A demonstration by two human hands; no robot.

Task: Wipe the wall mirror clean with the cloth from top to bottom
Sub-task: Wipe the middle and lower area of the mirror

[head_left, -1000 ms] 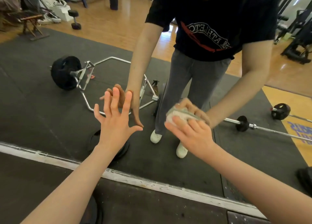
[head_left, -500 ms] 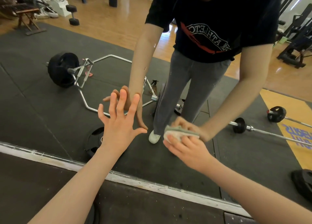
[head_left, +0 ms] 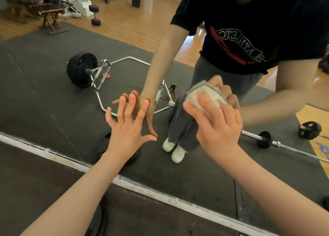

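Observation:
The wall mirror [head_left: 53,111] fills most of the view, its pale bottom edge running diagonally from left to lower right. My right hand [head_left: 219,127] presses a folded white and grey-green cloth [head_left: 204,97] flat against the glass right of centre. My left hand [head_left: 128,127] rests on the glass with fingers spread, left of the cloth, holding nothing. The reflection shows a person in a dark T-shirt and grey trousers with matching hands touching mine.
Reflected in the mirror are a hex bar with a black plate [head_left: 81,70], a barbell [head_left: 267,141], a small spray bottle [head_left: 173,91] on dark matting, dumbbells and a wooden floor. Dark matting [head_left: 44,178] lies below the mirror's edge.
My right hand slid the cloth down the glass, then back up and slightly right. My left hand stayed braced on the mirror.

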